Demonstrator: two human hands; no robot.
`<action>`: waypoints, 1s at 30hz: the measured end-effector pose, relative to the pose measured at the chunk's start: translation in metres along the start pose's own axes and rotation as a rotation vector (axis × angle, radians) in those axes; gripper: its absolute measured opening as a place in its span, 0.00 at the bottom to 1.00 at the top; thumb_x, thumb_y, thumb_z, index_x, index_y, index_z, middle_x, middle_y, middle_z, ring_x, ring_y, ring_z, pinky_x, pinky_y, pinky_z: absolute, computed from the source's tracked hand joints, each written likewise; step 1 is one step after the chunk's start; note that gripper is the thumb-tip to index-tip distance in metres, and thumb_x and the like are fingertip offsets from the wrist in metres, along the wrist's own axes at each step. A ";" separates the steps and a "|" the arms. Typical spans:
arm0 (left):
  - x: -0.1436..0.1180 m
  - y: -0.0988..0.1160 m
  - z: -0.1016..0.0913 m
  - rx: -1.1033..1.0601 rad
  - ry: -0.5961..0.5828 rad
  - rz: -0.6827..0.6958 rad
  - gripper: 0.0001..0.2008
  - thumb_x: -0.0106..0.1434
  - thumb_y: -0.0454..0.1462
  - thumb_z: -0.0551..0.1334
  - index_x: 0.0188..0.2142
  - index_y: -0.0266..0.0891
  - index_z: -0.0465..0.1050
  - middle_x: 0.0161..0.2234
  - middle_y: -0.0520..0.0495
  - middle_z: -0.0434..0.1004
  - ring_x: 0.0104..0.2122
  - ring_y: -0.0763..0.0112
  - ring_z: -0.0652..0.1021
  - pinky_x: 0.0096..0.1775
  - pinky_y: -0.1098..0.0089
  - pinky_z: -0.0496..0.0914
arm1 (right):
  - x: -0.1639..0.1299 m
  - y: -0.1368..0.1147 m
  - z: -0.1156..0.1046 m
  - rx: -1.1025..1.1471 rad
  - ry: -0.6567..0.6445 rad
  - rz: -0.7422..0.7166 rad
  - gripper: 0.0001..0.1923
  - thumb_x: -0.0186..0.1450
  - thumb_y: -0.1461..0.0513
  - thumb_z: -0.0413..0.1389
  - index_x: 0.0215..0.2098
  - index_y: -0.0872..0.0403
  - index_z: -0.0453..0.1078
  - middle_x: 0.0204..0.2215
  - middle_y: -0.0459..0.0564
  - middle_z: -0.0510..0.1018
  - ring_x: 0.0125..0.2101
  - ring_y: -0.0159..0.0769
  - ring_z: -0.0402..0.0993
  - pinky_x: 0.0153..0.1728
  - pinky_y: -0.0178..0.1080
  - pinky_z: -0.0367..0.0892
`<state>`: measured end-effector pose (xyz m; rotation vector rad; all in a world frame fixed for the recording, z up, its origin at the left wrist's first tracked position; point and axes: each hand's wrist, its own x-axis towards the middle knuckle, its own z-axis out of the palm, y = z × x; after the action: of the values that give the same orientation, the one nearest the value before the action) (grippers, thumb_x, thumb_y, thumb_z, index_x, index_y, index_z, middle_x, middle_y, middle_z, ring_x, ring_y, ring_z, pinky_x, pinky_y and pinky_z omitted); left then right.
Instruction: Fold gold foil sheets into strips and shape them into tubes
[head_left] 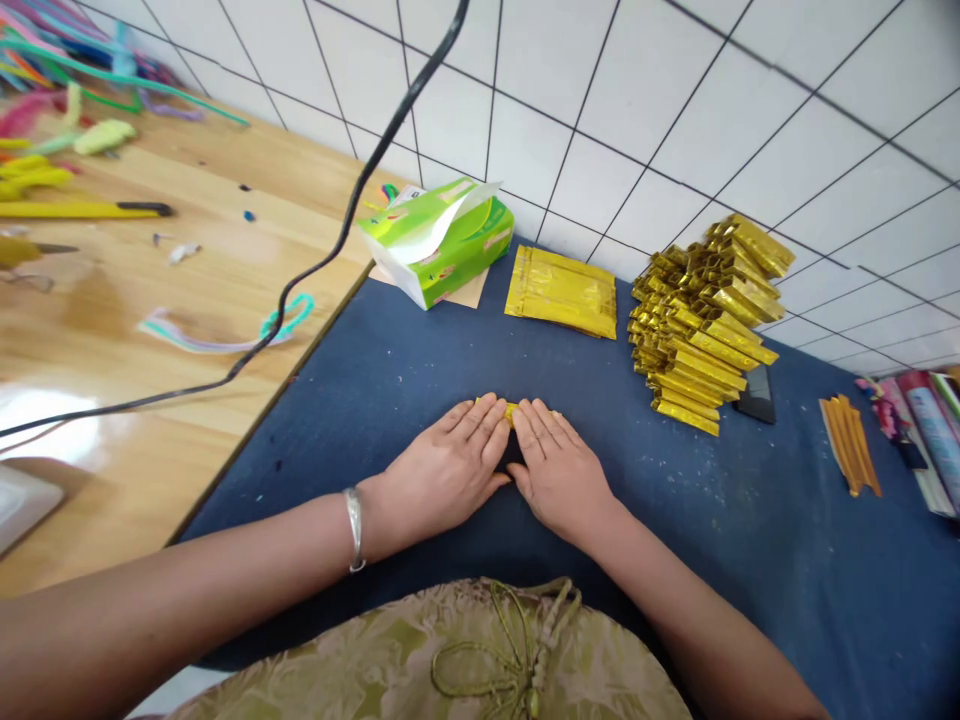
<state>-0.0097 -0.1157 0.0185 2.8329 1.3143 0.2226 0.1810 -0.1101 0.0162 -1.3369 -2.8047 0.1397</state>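
Gold foil piece (511,410): small, mostly hidden, lying on the blue tabletop (750,520) at frame centre, pressed flat under both hands.

Left hand (446,465): palm down, fingers (480,420) held together and laid flat over the piece's left part; silver bracelet (355,528) at the wrist.

Right hand (559,465): palm down, fingers (541,425) together, touching the left hand's fingertips over the piece.

Step in hand, as judged: flattening or creasing a fold. The next move likely calls for firm, even pressure along the crease without letting the foil slip.

Stack of folded gold strips (701,330): right of centre, well apart from the hands.

Flat gold sheets (562,292): upper centre.

Green tissue box (435,235): upper centre-left, at the cloth's edge.

Black cable (315,270): crosses the wooden surface (112,330) at left.
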 end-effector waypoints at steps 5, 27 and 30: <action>-0.003 -0.007 -0.003 0.009 0.022 0.007 0.24 0.66 0.43 0.52 0.55 0.26 0.63 0.55 0.31 0.65 0.56 0.53 0.66 0.56 0.56 0.61 | -0.004 0.002 -0.003 -0.033 0.010 0.015 0.27 0.68 0.58 0.44 0.62 0.62 0.52 0.62 0.56 0.55 0.63 0.41 0.48 0.62 0.46 0.50; 0.000 -0.076 -0.020 -0.207 -0.161 0.222 0.21 0.65 0.31 0.49 0.55 0.52 0.64 0.57 0.55 0.66 0.56 0.77 0.66 0.51 0.72 0.59 | -0.011 0.066 -0.028 0.103 -0.139 -0.149 0.25 0.67 0.59 0.48 0.61 0.42 0.52 0.61 0.42 0.58 0.64 0.40 0.45 0.59 0.55 0.50; 0.000 -0.076 -0.022 -0.178 -0.182 0.224 0.22 0.65 0.30 0.49 0.55 0.51 0.64 0.57 0.55 0.64 0.57 0.77 0.66 0.52 0.72 0.58 | -0.013 0.070 -0.032 0.102 -0.151 -0.147 0.23 0.67 0.59 0.48 0.60 0.41 0.54 0.61 0.41 0.59 0.64 0.41 0.44 0.59 0.56 0.51</action>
<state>-0.0701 -0.0678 0.0345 2.7676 0.8964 0.0762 0.2452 -0.0739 0.0414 -1.1397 -2.9601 0.3892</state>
